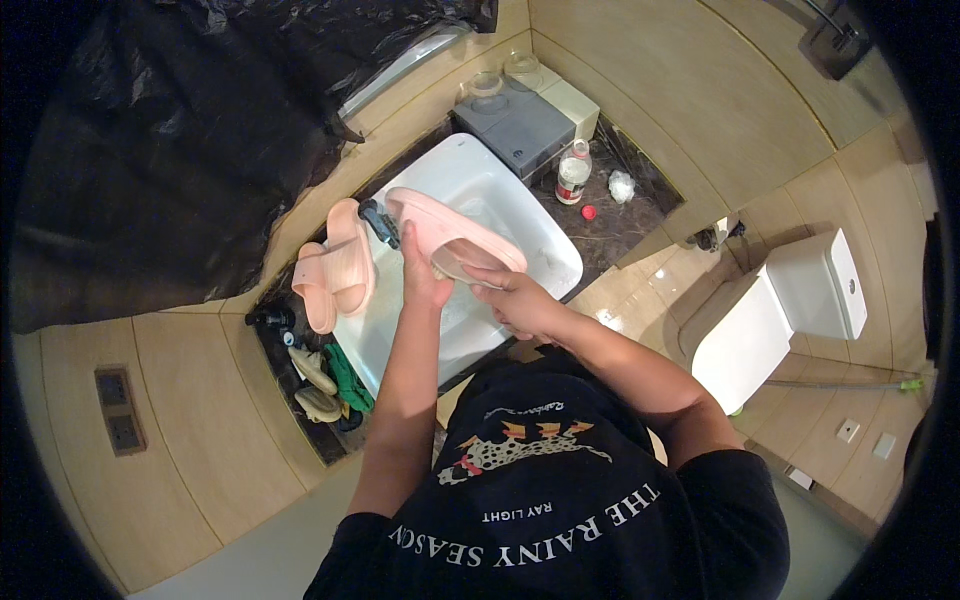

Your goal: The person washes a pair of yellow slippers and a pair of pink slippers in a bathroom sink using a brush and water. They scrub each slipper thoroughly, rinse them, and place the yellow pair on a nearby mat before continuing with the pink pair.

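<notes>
Over the white sink (560, 245) I hold a pink slipper (430, 218) tilted between my two hands. My left hand (425, 278) is closed on its near edge, with the thumb up along its side. My right hand (520, 303) is closed at the strap end, its fingers at the slipper's opening; the curled fingers underneath are partly hidden. A pair of pink slippers (348, 262) rests at the sink's left rim. The dark faucet (378, 222) stands just left of the held slipper.
Behind the sink sits a grey box (515, 125), with a plastic bottle (573, 172), red cap (588, 212) and crumpled white wad (621, 186) to its right. Beige shoes (315, 370) and a green cloth (346, 378) lie left. A white toilet (745, 350) stands right; black sheeting (170, 150) hangs upper left.
</notes>
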`<move>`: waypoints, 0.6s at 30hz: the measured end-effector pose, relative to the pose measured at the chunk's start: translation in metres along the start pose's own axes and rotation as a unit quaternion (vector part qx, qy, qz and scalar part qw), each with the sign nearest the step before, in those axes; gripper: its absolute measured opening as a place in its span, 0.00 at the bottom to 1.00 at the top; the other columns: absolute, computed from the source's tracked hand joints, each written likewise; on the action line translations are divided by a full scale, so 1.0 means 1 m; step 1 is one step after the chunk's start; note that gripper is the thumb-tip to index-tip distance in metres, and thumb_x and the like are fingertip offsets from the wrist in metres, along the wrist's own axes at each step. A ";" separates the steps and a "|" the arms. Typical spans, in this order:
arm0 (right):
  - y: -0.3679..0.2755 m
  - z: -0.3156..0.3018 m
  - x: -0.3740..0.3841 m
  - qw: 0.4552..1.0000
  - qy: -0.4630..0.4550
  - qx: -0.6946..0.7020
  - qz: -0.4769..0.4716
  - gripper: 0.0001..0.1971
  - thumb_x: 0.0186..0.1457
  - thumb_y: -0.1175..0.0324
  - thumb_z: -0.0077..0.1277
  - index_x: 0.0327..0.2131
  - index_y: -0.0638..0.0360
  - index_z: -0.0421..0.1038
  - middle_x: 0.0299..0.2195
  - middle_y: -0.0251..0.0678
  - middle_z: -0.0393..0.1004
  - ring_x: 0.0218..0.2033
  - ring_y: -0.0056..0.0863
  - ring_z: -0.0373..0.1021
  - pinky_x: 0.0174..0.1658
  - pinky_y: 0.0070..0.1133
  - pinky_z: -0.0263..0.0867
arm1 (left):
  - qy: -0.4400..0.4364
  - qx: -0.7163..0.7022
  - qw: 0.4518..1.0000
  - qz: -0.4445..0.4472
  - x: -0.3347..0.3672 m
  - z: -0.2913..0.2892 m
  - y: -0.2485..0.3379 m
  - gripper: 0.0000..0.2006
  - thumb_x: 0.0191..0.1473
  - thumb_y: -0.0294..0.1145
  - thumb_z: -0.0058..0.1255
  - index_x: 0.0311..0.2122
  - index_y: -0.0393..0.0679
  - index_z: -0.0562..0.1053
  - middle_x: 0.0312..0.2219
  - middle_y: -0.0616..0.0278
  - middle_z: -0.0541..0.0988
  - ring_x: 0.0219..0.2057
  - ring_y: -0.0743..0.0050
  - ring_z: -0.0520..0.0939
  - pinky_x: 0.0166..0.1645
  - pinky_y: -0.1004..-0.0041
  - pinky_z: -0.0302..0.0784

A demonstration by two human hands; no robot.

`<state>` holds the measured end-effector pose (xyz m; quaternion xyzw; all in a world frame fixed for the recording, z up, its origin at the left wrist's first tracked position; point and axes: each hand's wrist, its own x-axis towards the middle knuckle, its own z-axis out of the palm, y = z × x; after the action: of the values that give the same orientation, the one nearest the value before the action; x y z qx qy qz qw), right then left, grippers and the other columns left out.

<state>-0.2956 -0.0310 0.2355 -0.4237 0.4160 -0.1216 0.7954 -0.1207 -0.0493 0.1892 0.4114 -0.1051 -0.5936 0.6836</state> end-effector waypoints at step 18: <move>0.004 -0.005 0.024 0.855 -0.224 0.455 0.105 0.14 0.65 0.54 0.38 0.38 0.49 0.70 0.14 0.23 0.52 0.09 0.11 0.45 0.08 0.12 0.42 | -0.091 -0.014 0.996 0.023 0.006 0.016 0.012 0.34 0.52 0.58 0.47 0.58 0.45 0.61 0.50 0.57 0.70 0.52 0.58 0.71 0.56 0.59 0.68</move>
<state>-0.2849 -0.0441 0.2172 0.0159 0.1666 -0.1150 0.9792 -0.1201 -0.0618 0.2057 0.3435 -0.1676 -0.6142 0.6904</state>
